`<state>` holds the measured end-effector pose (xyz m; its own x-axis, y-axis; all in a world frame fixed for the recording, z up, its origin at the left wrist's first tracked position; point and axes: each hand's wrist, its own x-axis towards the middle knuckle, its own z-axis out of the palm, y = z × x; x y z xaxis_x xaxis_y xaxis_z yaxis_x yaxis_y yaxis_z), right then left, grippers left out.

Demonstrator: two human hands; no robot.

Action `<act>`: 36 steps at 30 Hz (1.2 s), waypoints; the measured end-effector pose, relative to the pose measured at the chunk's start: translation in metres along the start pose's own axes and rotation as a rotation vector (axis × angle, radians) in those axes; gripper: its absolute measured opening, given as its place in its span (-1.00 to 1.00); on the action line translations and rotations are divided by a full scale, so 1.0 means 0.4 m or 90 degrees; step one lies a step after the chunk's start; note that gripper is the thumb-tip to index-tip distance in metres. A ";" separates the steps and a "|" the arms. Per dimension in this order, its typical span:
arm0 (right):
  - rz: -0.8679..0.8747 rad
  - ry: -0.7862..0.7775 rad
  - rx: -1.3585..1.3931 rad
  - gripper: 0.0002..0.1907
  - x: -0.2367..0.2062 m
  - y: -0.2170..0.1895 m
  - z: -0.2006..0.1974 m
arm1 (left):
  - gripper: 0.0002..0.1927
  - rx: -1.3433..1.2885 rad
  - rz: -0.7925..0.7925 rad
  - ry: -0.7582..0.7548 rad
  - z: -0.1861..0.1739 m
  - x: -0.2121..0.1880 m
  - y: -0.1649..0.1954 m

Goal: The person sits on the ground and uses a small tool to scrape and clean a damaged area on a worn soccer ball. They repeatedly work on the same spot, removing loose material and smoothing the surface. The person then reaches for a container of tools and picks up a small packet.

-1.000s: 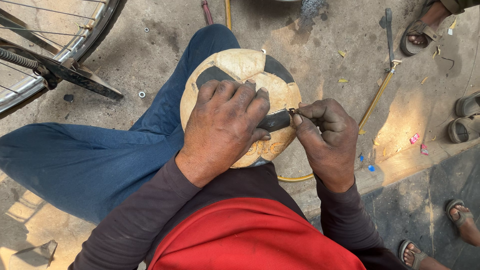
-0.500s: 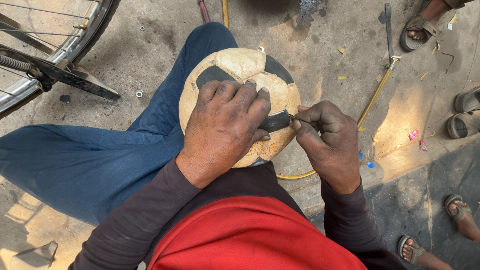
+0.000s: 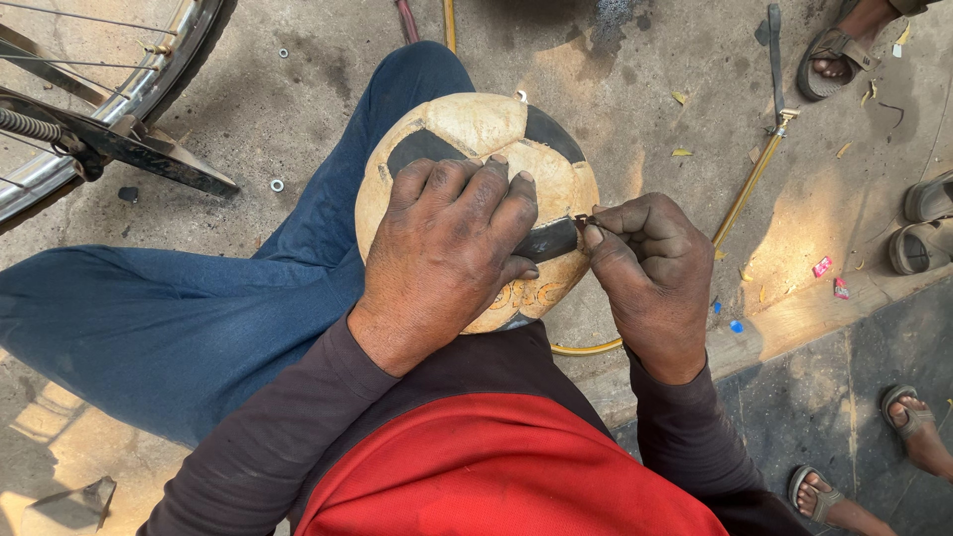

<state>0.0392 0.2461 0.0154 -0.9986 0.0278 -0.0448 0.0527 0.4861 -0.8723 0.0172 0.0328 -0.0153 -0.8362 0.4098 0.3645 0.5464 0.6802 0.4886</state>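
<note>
Two bare hands work on a worn football (image 3: 467,129) resting on the person's knee.

The left hand (image 3: 447,248) lies spread over the top of the tan and black ball, fingers curled down on its panels, its grip closed on the ball and pressing it against the blue trouser leg (image 3: 199,318). The right hand (image 3: 645,273) sits just beside it at the ball's right side, its grip pinched shut on a small dark tool (image 3: 579,222) whose tip touches a black panel; what kind of tool it is cannot be told. A bicycle wheel (image 3: 99,109) stands at the upper left on the concrete floor (image 3: 645,79). A long yellow rod (image 3: 749,179) lies on the floor to the right, and other people's sandalled feet (image 3: 839,45) show along the right edge.
</note>
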 end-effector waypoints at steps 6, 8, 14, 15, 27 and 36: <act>-0.058 -0.011 -0.131 -0.96 -0.009 0.006 0.003 | -0.17 0.010 0.009 -0.012 0.006 -0.002 -0.003; -0.072 -0.029 -0.126 -0.96 -0.009 0.011 -0.006 | -0.17 0.013 0.011 -0.014 0.007 0.000 -0.001; -0.068 -0.052 -0.153 -0.96 -0.018 0.026 -0.019 | -0.14 0.000 0.011 -0.021 0.001 0.006 0.005; -0.040 -0.045 -0.140 -0.97 -0.020 0.028 -0.020 | -0.14 -0.004 0.009 -0.020 0.000 0.006 0.005; 0.035 0.010 0.063 -0.91 -0.019 0.016 -0.015 | -0.27 0.003 0.005 0.015 0.006 -0.006 0.006; -0.016 -0.016 0.014 -0.92 -0.007 0.006 -0.011 | -0.44 0.019 0.011 0.018 0.008 -0.007 0.007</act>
<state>0.0421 0.2511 0.0158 -0.9994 -0.0061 -0.0343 0.0275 0.4670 -0.8838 0.0209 0.0355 -0.0177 -0.8246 0.4048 0.3951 0.5589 0.6907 0.4589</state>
